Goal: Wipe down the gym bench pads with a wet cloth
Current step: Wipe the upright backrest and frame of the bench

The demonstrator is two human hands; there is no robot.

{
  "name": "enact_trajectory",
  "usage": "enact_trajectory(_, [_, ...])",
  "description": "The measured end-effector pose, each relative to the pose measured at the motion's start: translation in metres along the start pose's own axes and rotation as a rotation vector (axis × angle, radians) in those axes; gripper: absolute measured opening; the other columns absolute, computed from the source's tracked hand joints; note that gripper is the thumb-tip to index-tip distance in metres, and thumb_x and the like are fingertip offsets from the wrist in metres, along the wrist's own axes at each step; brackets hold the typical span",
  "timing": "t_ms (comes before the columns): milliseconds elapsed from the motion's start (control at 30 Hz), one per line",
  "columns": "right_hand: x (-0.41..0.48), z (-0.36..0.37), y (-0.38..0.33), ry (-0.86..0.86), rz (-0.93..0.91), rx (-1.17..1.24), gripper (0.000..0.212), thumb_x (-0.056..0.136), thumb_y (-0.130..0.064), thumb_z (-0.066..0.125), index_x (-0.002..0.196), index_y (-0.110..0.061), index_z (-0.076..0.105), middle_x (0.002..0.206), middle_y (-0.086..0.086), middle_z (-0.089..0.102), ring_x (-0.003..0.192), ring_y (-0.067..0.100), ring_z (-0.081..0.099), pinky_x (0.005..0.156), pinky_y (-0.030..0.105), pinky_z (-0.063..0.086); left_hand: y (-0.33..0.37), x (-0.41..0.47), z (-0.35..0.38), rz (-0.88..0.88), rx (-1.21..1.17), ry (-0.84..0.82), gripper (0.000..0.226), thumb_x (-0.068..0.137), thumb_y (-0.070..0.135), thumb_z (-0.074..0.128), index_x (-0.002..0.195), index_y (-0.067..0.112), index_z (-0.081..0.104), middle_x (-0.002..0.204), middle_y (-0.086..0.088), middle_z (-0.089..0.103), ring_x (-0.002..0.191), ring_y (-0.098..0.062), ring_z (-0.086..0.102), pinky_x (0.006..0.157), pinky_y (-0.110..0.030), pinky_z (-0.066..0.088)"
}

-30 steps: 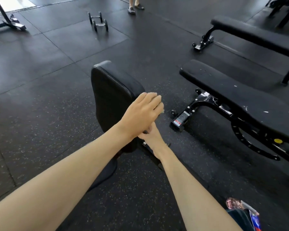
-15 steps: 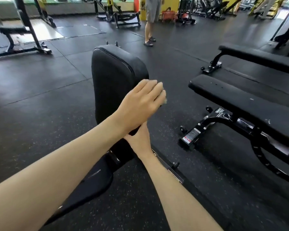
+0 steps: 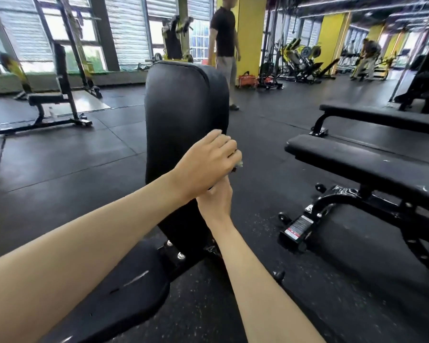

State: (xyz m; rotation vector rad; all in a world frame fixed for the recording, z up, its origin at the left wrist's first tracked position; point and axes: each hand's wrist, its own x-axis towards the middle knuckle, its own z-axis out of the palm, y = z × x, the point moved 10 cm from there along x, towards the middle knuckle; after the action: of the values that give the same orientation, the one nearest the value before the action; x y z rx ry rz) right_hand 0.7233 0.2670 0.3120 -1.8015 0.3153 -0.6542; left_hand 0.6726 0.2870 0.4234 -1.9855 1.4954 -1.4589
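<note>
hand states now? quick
Left hand: holding the cloth against the back pad.
Right hand: cannot tell, fingers hidden.

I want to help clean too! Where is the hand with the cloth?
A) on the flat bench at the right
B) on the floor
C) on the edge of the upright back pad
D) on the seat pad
C: the left hand holds the cloth against the right edge of the upright back pad, well clear of the flat bench.
</note>
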Motion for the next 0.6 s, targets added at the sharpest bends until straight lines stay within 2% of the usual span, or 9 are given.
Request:
enact_trajectory(67, [-0.002, 0.001, -0.001, -0.019, -0.012, 0.030, 0.059, 0.078, -0.030, 0.066, 0.132, -0.027, 0.042, 0.123, -0.003, 0.058, 0.112, 0.017, 0.057, 0.091, 0.039, 0.051, -0.005, 0.005, -0.017, -0.008, -0.015, 0.061, 0.009, 0.091, 0.006, 0.054, 0.095, 0.009, 0.061, 0.096, -0.008, 0.062, 0.086, -0.026, 0.058, 0.086, -0.036, 0.044])
enact_trajectory(133, [-0.005, 0.001, -0.002, -0.036, -0.009, 0.045, 0.076, 0.078, -0.036, 0.071, 0.143, -0.029, 0.032, 0.138, -0.005, 0.049, 0.128, 0.016, 0.046, 0.105, 0.041, 0.043, -0.025, 0.022, -0.043, -0.044, 0.033, 0.190, 0.016, 0.091, 0.002, 0.049, 0.095, 0.007, 0.063, 0.098, -0.009, 0.064, 0.087, -0.027, 0.060, 0.082, -0.036, 0.045])
enact_trajectory(167, [-0.005, 0.001, -0.003, -0.038, -0.009, 0.049, 0.078, 0.079, -0.036, 0.072, 0.145, -0.028, 0.030, 0.140, -0.005, 0.047, 0.130, 0.016, 0.044, 0.107, 0.043, 0.041, -0.038, 0.032, -0.051, -0.079, 0.071, 0.227, 0.017, 0.090, 0.001, 0.049, 0.094, 0.007, 0.065, 0.097, -0.009, 0.065, 0.088, -0.028, 0.061, 0.081, -0.036, 0.045])
enact_trajectory(233, [-0.007, -0.001, -0.006, -0.037, -0.018, 0.040, 0.078, 0.080, -0.036, 0.072, 0.145, -0.028, 0.029, 0.140, -0.005, 0.046, 0.130, 0.017, 0.044, 0.106, 0.045, 0.041, -0.064, 0.046, -0.054, -0.167, 0.155, 0.220, 0.020, 0.087, 0.004, 0.047, 0.094, 0.008, 0.066, 0.094, -0.008, 0.066, 0.091, -0.029, 0.062, 0.081, -0.037, 0.046])
enact_trajectory(300, [-0.007, -0.002, -0.007, -0.069, -0.017, 0.021, 0.080, 0.083, -0.035, 0.071, 0.148, -0.026, 0.025, 0.144, -0.003, 0.042, 0.133, 0.018, 0.041, 0.109, 0.043, 0.039, -0.075, 0.049, -0.040, -0.221, 0.167, 0.140, 0.019, 0.086, 0.008, 0.047, 0.094, 0.008, 0.065, 0.092, -0.009, 0.064, 0.093, -0.030, 0.060, 0.081, -0.039, 0.046])
enact_trajectory(433, [-0.008, -0.006, -0.009, -0.126, -0.006, 0.018, 0.083, 0.084, -0.035, 0.071, 0.150, -0.024, 0.022, 0.148, -0.002, 0.039, 0.137, 0.019, 0.036, 0.110, 0.039, 0.036, -0.046, 0.036, -0.018, -0.100, 0.166, 0.032, 0.008, 0.090, 0.014, 0.056, 0.089, 0.010, 0.063, 0.091, -0.008, 0.062, 0.098, -0.030, 0.057, 0.084, -0.038, 0.043])
enact_trajectory(533, [-0.013, -0.008, -0.009, -0.157, -0.008, 0.068, 0.080, 0.085, -0.031, 0.071, 0.150, -0.024, 0.025, 0.148, -0.002, 0.040, 0.138, 0.017, 0.034, 0.111, 0.035, 0.034, -0.022, 0.020, -0.015, 0.002, 0.129, 0.010, 0.018, 0.095, 0.012, 0.045, 0.089, 0.009, 0.061, 0.091, -0.009, 0.061, 0.099, -0.030, 0.057, 0.087, -0.039, 0.043])
enact_trajectory(600, [-0.015, -0.013, -0.006, -0.169, 0.006, 0.088, 0.070, 0.086, -0.026, 0.071, 0.145, -0.020, 0.035, 0.141, 0.000, 0.048, 0.134, 0.017, 0.041, 0.108, 0.033, 0.038, 0.000, 0.004, -0.004, 0.110, 0.099, -0.052, 0.024, 0.094, 0.008, 0.036, 0.090, 0.008, 0.060, 0.090, -0.010, 0.060, 0.094, -0.030, 0.057, 0.085, -0.039, 0.044])
